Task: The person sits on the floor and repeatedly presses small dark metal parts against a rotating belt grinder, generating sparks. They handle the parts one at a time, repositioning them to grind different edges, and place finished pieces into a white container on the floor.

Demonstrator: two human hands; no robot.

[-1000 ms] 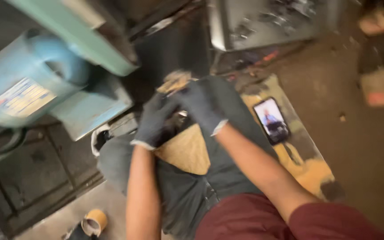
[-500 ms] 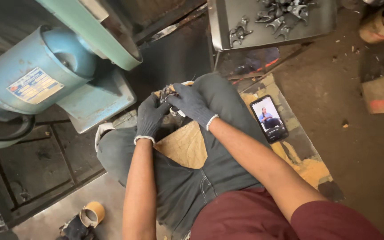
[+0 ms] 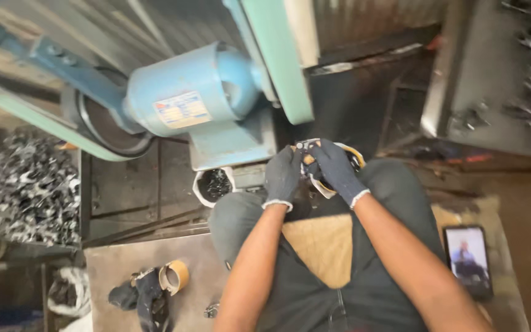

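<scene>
Head view, metal part [image 3: 307, 146] between gloved hands [image 3: 310, 172]

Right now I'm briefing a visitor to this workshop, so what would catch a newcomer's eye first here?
First the big light-blue electric motor at upper centre, beside a pale green machine frame. Just below it, the gloved left hand and right hand meet over the person's knees around a small metal part. A heap of dark metal pieces lies at far left, and a lit phone at lower right.
</scene>
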